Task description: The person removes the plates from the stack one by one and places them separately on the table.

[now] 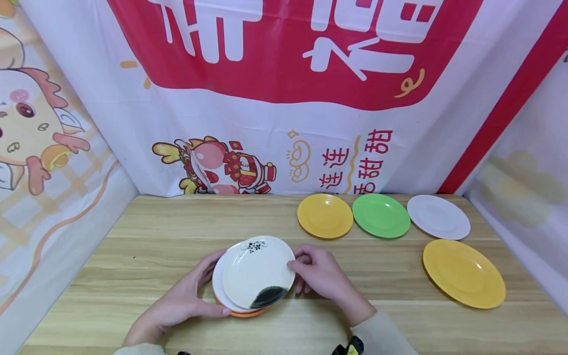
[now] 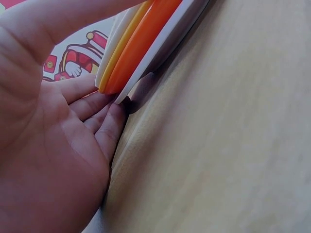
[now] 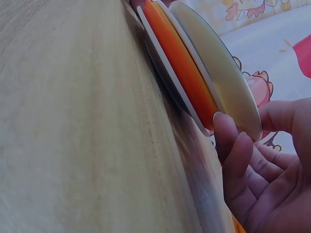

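Note:
A cream plate (image 1: 259, 271) with a black flower print and a dark patch lies tilted and off-centre over a stack of plates. My right hand (image 1: 323, 272) pinches its right rim, thumb on top and fingers beneath. Below it, a white plate (image 1: 220, 283) shows at the left. Edge-on in the right wrist view, an orange plate (image 3: 177, 65) sits between paler plates, with a white plate (image 3: 167, 68) at the bottom. My left hand (image 1: 184, 298) holds the stack's left side, its thumb at the near orange rim and its fingers round the far side.
Along the back right of the wooden table (image 1: 168, 222) lie a yellow plate (image 1: 325, 216), a green plate (image 1: 381, 215) and a white plate (image 1: 438, 217). A larger yellow plate (image 1: 463, 273) lies nearer, at the right. A printed cloth (image 1: 266, 118) hangs behind the table.

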{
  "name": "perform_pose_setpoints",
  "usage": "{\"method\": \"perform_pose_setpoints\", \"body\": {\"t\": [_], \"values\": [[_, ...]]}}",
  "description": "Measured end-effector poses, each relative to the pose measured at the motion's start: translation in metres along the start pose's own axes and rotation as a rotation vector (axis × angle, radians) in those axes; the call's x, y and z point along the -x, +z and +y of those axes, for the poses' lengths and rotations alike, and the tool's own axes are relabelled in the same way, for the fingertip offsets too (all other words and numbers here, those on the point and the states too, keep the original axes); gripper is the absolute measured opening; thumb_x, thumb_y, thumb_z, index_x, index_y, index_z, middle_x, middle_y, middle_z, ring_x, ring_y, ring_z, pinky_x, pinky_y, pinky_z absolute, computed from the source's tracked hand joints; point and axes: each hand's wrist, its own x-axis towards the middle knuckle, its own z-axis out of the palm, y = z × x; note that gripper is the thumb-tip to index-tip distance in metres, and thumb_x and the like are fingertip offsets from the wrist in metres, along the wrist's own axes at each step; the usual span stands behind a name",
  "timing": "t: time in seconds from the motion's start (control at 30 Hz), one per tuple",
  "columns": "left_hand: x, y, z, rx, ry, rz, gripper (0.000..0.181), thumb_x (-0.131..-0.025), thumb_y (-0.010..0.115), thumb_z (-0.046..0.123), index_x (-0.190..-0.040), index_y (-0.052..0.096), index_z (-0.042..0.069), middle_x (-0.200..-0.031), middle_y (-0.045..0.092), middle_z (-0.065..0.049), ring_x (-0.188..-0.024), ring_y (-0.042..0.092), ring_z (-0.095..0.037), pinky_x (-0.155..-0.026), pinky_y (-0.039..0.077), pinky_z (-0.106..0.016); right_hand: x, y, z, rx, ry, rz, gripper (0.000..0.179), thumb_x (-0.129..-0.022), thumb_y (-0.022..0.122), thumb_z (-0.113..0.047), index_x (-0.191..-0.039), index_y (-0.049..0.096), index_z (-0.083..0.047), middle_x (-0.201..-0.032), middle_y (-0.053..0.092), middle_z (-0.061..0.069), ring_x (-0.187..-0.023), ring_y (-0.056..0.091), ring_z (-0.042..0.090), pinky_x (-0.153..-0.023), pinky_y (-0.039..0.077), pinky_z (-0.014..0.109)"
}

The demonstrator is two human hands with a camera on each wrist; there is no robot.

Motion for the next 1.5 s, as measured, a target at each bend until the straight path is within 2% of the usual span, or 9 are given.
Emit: {"method": "perform_pose_setpoints", "body": {"t": [0.5,0.77,1.17,1.37,1.5], "values": [[0.001,0.001,0.001,0.007,0.016,0.0,0.118,-0.073,0.1,0.02,-0.168,0.031,0.013,-0.173,0.038,-0.012,-0.16,0.033,-0.042,-0.115,0.029,-0.005,-0.002,-0.012,0.0,-0.063,0.052,0.041,0.022,-0.101,0.07,-0.016,-0.116,0.069,0.001,-0.071,0.069,0.007,-0.056,0.066,0.016,-0.052,0.053,0.025],[0.001,0.0,0.001,0.013,-0.011,-0.006,0.118,-0.073,0.1,0.022,-0.168,0.031,0.015,-0.174,0.037,-0.011,-0.162,0.031,-0.041,-0.115,0.028,-0.005,0.001,-0.018,-0.004,-0.081,0.083,0.046,0.023,-0.103,0.069,-0.018,-0.118,0.07,0.0,-0.077,0.071,0.009,-0.061,0.067,0.017,-0.055,0.054,0.026],[0.001,0.0,0.002,0.012,-0.014,-0.008,0.118,-0.072,0.1,0.022,-0.168,0.032,0.017,-0.173,0.038,-0.01,-0.162,0.03,-0.041,-0.115,0.028,-0.004,0.0,-0.027,-0.002,-0.11,0.092,0.048,0.023,-0.103,0.068,-0.015,-0.119,0.069,0.001,-0.079,0.071,0.009,-0.062,0.067,0.016,-0.056,0.054,0.026],[0.0,0.0,0.002,0.012,-0.062,-0.004,0.119,-0.07,0.101,0.024,-0.168,0.032,0.021,-0.174,0.037,-0.006,-0.163,0.03,-0.036,-0.116,0.027,-0.005,0.0,-0.032,-0.001,-0.104,0.091,0.063,0.023,-0.103,0.068,-0.015,-0.119,0.069,0.001,-0.081,0.071,0.009,-0.065,0.067,0.017,-0.058,0.055,0.026],[0.0,0.001,0.002,0.015,-0.049,-0.002,0.119,-0.071,0.101,0.023,-0.168,0.032,0.02,-0.174,0.037,-0.007,-0.162,0.03,-0.038,-0.116,0.027,-0.005,0.0,-0.035,-0.001,-0.096,0.096,0.063,0.024,-0.104,0.067,-0.017,-0.12,0.069,0.001,-0.083,0.071,0.01,-0.067,0.068,0.017,-0.059,0.056,0.026]]}}
